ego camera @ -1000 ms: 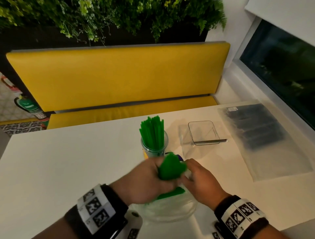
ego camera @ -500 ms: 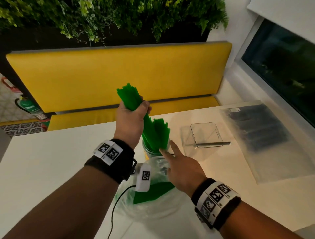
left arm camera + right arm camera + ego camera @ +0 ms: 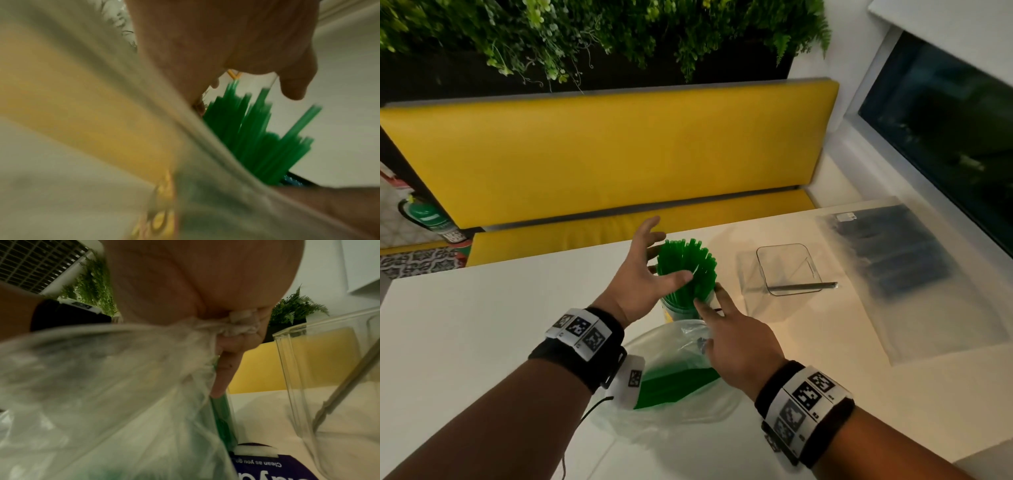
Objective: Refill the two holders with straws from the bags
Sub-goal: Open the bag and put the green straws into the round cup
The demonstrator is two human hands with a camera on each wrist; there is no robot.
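Looking down from the head: left hand (image 3: 640, 274) spreading open beside the green straws (image 3: 686, 265) standing in the round holder (image 3: 681, 310); right hand (image 3: 736, 346) pinching the clear bag (image 3: 674, 404), index finger reaching the holder. Square holder (image 3: 787, 269) sitting apart, rightward. Viewing from left wrist: fingers (image 3: 292, 87) arching loose over straws. Viewing from right wrist: fingers (image 3: 230, 340) bunching plastic.

left wrist view blurred | round holder (image 3: 677, 310) mostly hidden behind hands
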